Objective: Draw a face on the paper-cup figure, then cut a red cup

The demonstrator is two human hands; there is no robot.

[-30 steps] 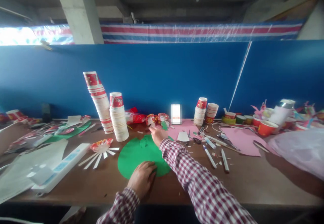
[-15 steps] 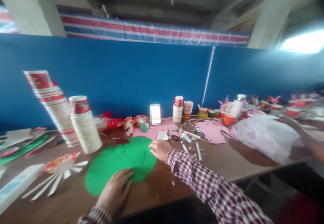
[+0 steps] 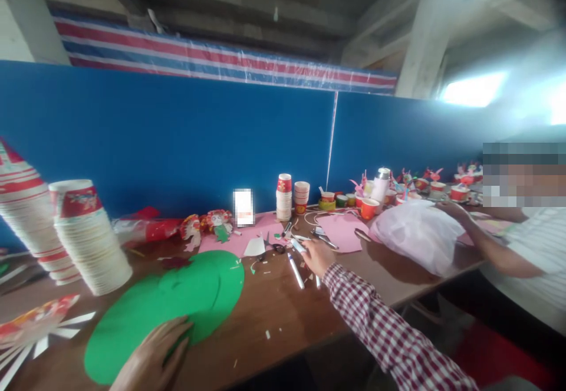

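Note:
My left hand (image 3: 154, 350) lies with its fingers stretched over the front edge of a large green sheet of paper (image 3: 145, 308) with a rounded outline and curved cut lines. My right hand (image 3: 319, 255) has its fingers extended at a small white tube (image 3: 298, 245) among the tools; whether it grips the tube I cannot tell for sure. A white marker with a dark end (image 3: 295, 271) lies just left of this hand. Black-handled scissors (image 3: 277, 248) and a white piece of paper (image 3: 255, 247) are behind the green sheet.
Tall paper cup stacks (image 3: 91, 237) stand at left, beside a cut paper cup (image 3: 39, 326) with splayed strips. Shorter cups (image 3: 284, 196) and pink sheets (image 3: 342, 232) lie at the back. At right, a co-worker's arm (image 3: 490, 243) reaches beside a translucent white bag (image 3: 415, 235).
My right hand has left the green sheet and moved right to the white tube. My left hand stays on the sheet. The view has turned right, bringing the co-worker into sight.

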